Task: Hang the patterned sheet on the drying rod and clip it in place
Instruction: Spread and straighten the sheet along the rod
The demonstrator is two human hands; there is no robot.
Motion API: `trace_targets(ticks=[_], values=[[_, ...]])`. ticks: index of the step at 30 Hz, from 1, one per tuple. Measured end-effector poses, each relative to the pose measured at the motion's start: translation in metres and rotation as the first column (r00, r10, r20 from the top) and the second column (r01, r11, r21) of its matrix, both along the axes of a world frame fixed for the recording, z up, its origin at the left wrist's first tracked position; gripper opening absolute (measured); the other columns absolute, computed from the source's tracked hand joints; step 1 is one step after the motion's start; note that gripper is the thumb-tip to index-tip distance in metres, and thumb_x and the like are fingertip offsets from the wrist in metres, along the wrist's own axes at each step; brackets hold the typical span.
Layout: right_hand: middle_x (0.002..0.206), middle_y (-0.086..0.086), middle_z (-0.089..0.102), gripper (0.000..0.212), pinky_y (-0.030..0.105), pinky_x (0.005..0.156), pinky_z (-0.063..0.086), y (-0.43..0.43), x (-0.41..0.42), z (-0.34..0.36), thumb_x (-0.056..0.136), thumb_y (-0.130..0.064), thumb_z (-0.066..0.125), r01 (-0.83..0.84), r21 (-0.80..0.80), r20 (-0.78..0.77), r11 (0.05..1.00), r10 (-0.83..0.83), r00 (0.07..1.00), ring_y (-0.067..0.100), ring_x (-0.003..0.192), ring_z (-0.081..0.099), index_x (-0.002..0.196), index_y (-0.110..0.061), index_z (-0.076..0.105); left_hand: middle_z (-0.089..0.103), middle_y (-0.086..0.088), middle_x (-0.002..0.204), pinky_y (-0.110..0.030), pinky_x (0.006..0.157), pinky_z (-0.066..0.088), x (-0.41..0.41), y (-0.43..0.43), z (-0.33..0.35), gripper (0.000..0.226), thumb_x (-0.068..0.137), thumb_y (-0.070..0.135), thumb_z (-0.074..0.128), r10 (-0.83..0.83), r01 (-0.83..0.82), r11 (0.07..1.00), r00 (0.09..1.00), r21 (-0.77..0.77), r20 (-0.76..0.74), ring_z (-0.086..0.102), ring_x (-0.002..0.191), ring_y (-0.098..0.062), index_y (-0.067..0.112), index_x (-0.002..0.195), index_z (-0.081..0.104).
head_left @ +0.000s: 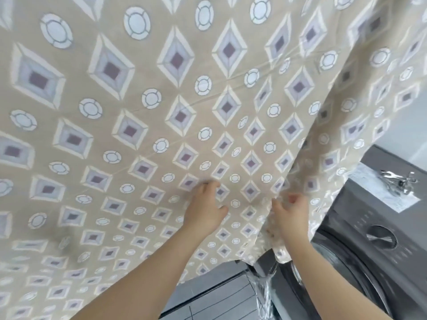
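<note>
Patterned sheet [161,112] hangs in front of and above both hands, its free side edge running downward at right. Left hand [205,209], fingers spread, presses its face. Right hand [291,215], nearer that edge, grips it. Rod not visible.

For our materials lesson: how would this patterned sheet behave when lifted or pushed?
Probably floppy: the patterned sheet bunches into folds where the right hand grips its edge. Likely thin and light: a second layer's pattern seems to show through. It should yield to a push: faint creases cross it above the left hand.
</note>
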State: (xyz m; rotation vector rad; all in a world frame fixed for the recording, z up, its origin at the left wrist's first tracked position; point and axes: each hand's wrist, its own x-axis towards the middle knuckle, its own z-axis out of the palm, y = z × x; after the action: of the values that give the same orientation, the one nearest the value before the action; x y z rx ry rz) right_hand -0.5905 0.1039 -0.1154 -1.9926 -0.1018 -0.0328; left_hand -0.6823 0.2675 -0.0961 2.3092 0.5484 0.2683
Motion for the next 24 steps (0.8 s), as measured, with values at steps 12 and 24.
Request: trace_targets(ticks=[12,24], values=[[0.150,0.010,0.016,0.092,0.043,0.097,0.036,-0.102,0.098,0.020,0.074,-0.039,0.074,0.081,-0.082,0.085,0.993,-0.074,0.994,0.028,0.134,0.027,0.145,-0.020,0.021,0.048,-0.002,0.126,-0.039,0.090,0.039,0.115,-0.110,-0.003,0.073,0.074,0.060,0.063,0.285,-0.278,0.929,0.959,0.245,0.007,0.048,0.119,-0.022,0.013,0.124,0.039],[0.058,0.000,0.038,0.038,0.033,0.051,0.025,-0.113,0.135,0.036,0.094,-0.022,0.048,-0.132,-0.282,0.197,0.950,0.192,0.961,0.016,0.054,0.034,0.063,-0.016,0.027,0.056,0.002,0.065,-0.024,0.055,0.034,0.139,-0.103,0.042,0.062,0.077,0.077,0.040,0.395,-0.235,0.807,0.897,0.542,-0.199,0.058,0.067,-0.022,0.019,0.074,0.061]])
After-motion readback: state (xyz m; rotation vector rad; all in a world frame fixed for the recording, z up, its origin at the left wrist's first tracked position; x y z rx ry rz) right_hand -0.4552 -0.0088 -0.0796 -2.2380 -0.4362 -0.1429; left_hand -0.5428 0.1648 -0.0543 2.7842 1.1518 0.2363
